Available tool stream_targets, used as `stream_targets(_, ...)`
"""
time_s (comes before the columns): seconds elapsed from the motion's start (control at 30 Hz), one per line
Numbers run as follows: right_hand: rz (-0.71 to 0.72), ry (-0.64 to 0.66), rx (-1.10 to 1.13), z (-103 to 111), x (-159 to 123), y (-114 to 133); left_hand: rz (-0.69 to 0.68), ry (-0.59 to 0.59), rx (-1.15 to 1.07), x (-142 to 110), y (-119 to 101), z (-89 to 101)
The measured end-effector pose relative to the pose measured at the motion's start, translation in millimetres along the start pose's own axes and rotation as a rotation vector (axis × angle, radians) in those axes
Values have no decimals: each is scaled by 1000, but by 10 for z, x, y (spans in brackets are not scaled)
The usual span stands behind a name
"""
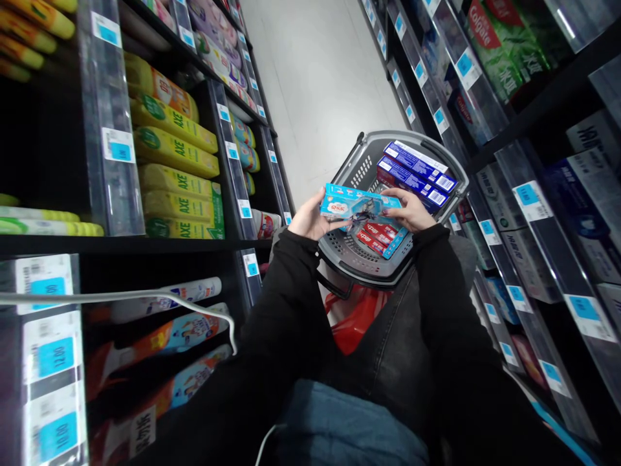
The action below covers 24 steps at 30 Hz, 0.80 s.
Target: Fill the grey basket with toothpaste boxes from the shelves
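Note:
A light blue toothpaste box (339, 202) with a printed picture is held level between my two hands, above a grey shopping basket (334, 249). My left hand (310, 217) grips its left end, thumb along the lower edge. Around the right end close the fingers of my right hand (410, 210). In the basket, dark blue boxes (412, 171) with barcodes lie along the far right side. Red boxes (376, 238) rest nearer to me, partly hidden under the held box.
Shelves on the left carry yellow AXE bottles (179, 149) and other bottles (194, 327). Toothpaste boxes (526, 259) fill the right shelves. A red plastic bag (354, 323) sits below the basket. A white cable (194, 304) crosses the lower left. Pale floor (315, 77) runs between the shelves.

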State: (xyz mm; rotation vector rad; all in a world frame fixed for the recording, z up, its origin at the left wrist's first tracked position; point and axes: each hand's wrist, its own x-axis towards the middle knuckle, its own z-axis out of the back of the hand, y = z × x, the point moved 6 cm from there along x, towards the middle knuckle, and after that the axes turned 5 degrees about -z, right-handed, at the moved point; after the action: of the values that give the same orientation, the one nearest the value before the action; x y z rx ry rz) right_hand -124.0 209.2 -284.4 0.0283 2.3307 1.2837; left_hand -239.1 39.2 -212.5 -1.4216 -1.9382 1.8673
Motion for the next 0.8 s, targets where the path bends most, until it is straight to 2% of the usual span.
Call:
stream_targets(0.1, -31, -2, 15, -8, -22, 9, 66, 80, 16, -69, 44, 43)
stream_targets(0.17, -37, -14, 16, -10, -28, 11, 170, 183, -32, -142, 148, 43)
stream_targets(0.27, -23, -28, -7, -2, -3, -15, 370, 350, -101, -283, 418, -49)
stream_targets(0.33, -34, -7, -66, -6, 32, -65, 432, 379, -88, -335, 628, -139)
stream_targets(0.43, -77, -14, -132, 21, 75, -140, 413, 324, -63, -328, 918, -293)
stream_targets(0.57, -109, -141, 41, 122, 54, -138, 322, 219, -203, -300, 1182, -468)
stream_targets(0.63, -167, -70, 89, 66, 29, -150, 250, 148, -308, -285, 1275, -518)
stream_targets(0.7, -242, 58, 40, -38, 6, -189, 165, 70, -373, -258, 1356, -544)
stream_targets(0.8, -251, 153, -90, -118, 5, -233, 93, 33, -324, -193, 1425, -539)
